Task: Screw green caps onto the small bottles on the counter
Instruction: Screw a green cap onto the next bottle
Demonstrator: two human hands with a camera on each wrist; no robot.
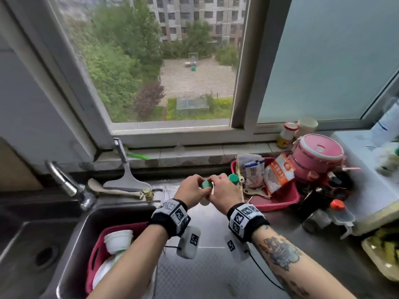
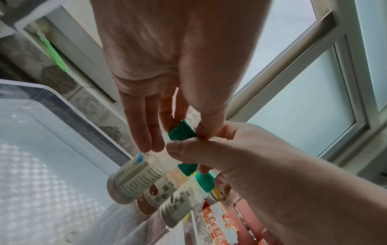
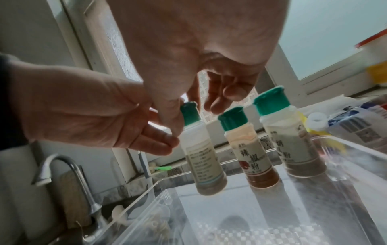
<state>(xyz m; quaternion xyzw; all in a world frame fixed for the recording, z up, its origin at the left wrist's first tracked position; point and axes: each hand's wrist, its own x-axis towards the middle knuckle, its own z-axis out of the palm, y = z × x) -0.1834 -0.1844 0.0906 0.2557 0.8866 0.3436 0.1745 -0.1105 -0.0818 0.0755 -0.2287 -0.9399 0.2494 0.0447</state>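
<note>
Both hands pinch the green cap [image 3: 189,114] on the lifted bottle [image 3: 204,157], above the tabletop [image 1: 216,266] beside two capped bottles [image 3: 278,137] — a crooked start could cross-thread it, or the bottle slips — toppling those neighbours.

green caps [image 3: 190,114], pink pot [image 1: 317,152], red tray [image 1: 278,201]

Home kitchen for sure: steel sink [image 1: 64,244] with a faucet [image 1: 64,182], dishes in it, seasoning packets [image 1: 278,172] and a pink lunch box [image 1: 317,152] right of it.
</note>
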